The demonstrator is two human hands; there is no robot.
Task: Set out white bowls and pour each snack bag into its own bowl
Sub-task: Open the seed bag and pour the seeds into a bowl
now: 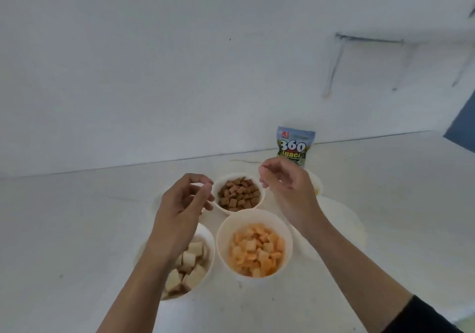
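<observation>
head | our left hand (pixel 180 205) and right hand (pixel 285 187) loosely curled, empty | 3 bowls filled | we grasp the snack bag (pixel 295 146) upright, avoiding spills

A plain white painted wall (pixel 180 63) fills the upper half of the frame, lit evenly and softly. Grey smudged streak marks (pixel 359 57) cross it at upper right. A pale white surface (pixel 64 230) spans the lower half. A dark blue panel (pixel 462 124) shows at the right edge.
</observation>
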